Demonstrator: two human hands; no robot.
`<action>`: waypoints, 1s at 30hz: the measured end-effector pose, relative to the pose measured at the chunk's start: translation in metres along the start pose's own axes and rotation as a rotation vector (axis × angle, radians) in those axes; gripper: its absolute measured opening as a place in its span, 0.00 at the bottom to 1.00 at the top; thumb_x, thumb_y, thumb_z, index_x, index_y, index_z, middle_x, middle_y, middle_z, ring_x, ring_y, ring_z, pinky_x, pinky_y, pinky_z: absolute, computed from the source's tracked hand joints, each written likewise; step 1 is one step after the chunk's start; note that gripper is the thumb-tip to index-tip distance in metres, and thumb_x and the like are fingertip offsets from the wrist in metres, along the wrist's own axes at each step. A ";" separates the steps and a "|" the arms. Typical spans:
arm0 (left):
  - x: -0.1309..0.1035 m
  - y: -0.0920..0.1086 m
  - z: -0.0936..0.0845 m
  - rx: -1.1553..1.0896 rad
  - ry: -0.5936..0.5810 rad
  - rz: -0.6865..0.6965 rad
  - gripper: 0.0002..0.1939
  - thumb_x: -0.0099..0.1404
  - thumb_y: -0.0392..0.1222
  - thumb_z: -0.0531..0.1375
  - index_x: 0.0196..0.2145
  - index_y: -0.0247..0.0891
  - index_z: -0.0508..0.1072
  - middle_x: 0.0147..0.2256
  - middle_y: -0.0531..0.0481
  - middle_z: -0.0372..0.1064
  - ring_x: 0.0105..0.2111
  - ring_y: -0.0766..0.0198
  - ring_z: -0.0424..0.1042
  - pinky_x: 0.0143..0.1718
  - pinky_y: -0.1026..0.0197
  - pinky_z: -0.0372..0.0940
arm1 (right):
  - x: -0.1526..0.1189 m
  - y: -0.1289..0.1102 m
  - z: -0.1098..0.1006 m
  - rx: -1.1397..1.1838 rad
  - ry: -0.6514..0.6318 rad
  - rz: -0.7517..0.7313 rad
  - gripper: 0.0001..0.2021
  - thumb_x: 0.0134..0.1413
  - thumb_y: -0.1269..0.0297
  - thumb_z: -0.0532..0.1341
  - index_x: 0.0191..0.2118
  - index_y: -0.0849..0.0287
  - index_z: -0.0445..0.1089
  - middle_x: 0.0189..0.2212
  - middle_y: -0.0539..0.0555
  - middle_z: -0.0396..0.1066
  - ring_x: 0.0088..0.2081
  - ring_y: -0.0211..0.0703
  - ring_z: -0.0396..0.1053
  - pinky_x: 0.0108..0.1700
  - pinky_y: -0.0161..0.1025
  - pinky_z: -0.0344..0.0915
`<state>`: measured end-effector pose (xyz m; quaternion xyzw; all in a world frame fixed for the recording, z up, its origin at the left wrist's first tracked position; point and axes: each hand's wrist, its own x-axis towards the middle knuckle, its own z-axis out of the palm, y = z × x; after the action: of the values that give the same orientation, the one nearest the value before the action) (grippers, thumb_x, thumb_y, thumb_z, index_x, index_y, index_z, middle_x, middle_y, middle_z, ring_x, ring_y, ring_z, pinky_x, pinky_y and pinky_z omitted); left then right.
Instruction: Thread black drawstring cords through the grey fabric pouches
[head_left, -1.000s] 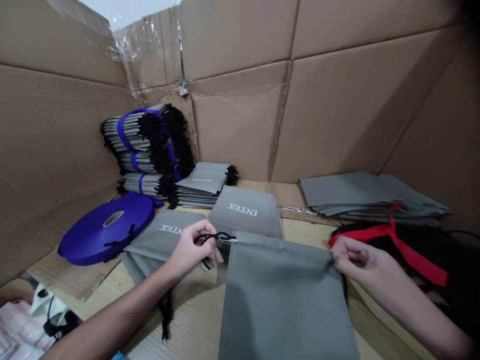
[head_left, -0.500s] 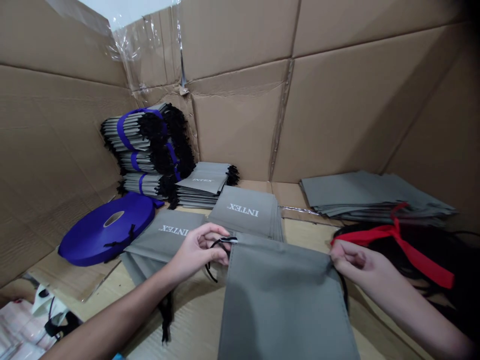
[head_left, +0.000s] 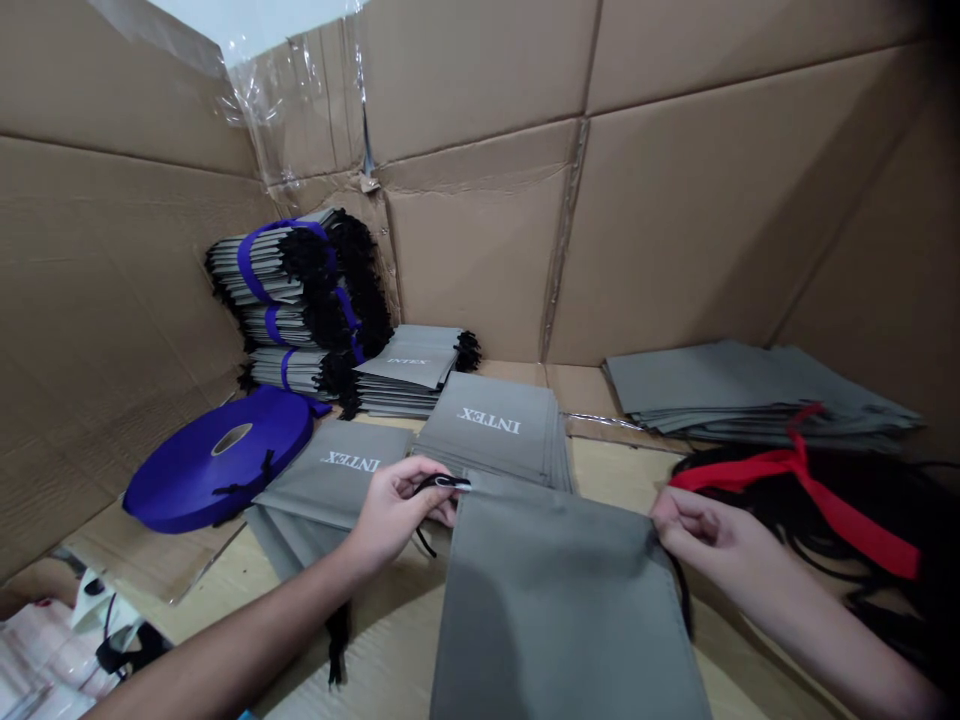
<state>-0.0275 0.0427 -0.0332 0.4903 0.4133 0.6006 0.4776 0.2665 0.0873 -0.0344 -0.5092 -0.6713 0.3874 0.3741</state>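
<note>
Cord (head_left: 442, 481), black, is pinched in your left hand (head_left: 401, 503), its grip looser half a second ago. Your right hand (head_left: 697, 520) grips the opposite top corner of the grey drawstring bag (head_left: 559, 600), spread between both hands over the tabletop (head_left: 390, 640); cord and corner are both secured.

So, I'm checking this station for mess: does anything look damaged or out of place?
Yes: the cardboard wall gapes at its back-left corner, beside crinkled clear tape; black scraps lie stray on the purple roll.
</note>
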 end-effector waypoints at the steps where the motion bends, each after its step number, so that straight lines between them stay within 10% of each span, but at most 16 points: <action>1: 0.000 -0.001 0.000 -0.007 0.003 0.004 0.10 0.48 0.41 0.67 0.26 0.34 0.72 0.20 0.55 0.70 0.18 0.68 0.71 0.20 0.69 0.68 | 0.000 0.001 0.000 0.002 0.001 -0.006 0.08 0.35 0.62 0.58 0.16 0.57 0.58 0.15 0.44 0.51 0.20 0.34 0.50 0.23 0.33 0.47; 12: 0.002 -0.013 0.003 -0.282 0.038 -0.294 0.11 0.50 0.40 0.66 0.25 0.31 0.69 0.22 0.51 0.71 0.18 0.71 0.69 0.21 0.70 0.68 | -0.005 -0.004 0.001 -0.060 0.140 -0.075 0.08 0.34 0.64 0.58 0.16 0.56 0.57 0.15 0.44 0.54 0.20 0.35 0.53 0.22 0.32 0.51; 30: 0.005 -0.001 -0.008 -0.195 0.091 -0.083 0.13 0.53 0.39 0.66 0.29 0.34 0.64 0.31 0.47 0.76 0.25 0.65 0.76 0.27 0.68 0.70 | -0.005 -0.013 -0.020 -0.060 0.170 -0.049 0.09 0.35 0.63 0.60 0.16 0.58 0.58 0.17 0.46 0.56 0.22 0.37 0.54 0.25 0.33 0.52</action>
<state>-0.0361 0.0479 -0.0344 0.3961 0.3943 0.6392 0.5282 0.2806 0.0827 -0.0144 -0.5346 -0.6607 0.3134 0.4237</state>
